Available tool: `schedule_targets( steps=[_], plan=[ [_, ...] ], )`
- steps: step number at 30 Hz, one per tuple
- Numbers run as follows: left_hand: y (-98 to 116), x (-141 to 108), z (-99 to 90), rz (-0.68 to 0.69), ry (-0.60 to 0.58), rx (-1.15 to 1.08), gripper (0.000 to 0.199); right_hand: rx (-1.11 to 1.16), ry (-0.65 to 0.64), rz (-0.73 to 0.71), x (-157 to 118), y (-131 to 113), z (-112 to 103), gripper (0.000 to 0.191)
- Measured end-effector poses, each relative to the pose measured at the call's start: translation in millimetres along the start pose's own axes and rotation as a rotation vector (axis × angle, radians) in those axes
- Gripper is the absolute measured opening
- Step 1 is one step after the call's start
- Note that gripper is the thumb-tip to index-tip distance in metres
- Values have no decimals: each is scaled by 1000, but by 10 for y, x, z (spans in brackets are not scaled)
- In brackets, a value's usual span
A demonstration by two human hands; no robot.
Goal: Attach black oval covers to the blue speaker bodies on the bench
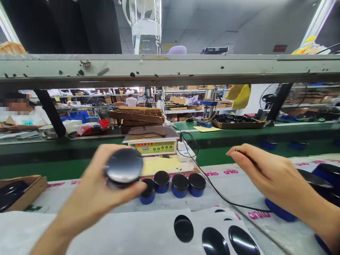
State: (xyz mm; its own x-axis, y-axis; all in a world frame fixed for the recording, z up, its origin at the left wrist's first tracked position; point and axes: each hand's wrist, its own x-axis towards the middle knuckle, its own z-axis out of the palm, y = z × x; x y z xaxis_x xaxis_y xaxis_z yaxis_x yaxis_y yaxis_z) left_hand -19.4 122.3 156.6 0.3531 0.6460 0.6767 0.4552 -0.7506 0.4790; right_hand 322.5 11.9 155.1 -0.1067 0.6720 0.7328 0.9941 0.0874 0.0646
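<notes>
Raised at the left centre, my left hand grips a round piece with a glossy black top. My right hand hangs over the right part of the bench, fingers pressed together; anything between the fingertips is too small to make out. Between the hands stand several short blue cylinders with black tops. Nearer to me, black discs lie on a white sheet. Larger blue and black parts are partly hidden behind my right wrist.
A control box with lit buttons stands at the back centre. From it a black cable crosses the bench rightward. A cardboard box sits at the left edge. A shelf spans overhead. Another person sits far left.
</notes>
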Motion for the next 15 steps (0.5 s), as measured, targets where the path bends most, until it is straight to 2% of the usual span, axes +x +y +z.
schedule_targets(
  steps=[3,6,8,11,15],
  plan=[
    [268,-145,558,6,-363,-32,45,-176,-55,99,-299,536,210,34],
    [455,-327,1069,42,-568,-83,50,-304,-116,88,-532,953,313,39],
    [520,-383,1366,176,-635,-79,54,-379,-138,98,-615,1137,336,40],
    [588,-334,1814,389,-662,-39,59,-469,-144,144,-660,1288,369,37],
    [644,-146,2387,419,-646,40,58,-537,-146,224,-685,1335,454,37]
  ],
)
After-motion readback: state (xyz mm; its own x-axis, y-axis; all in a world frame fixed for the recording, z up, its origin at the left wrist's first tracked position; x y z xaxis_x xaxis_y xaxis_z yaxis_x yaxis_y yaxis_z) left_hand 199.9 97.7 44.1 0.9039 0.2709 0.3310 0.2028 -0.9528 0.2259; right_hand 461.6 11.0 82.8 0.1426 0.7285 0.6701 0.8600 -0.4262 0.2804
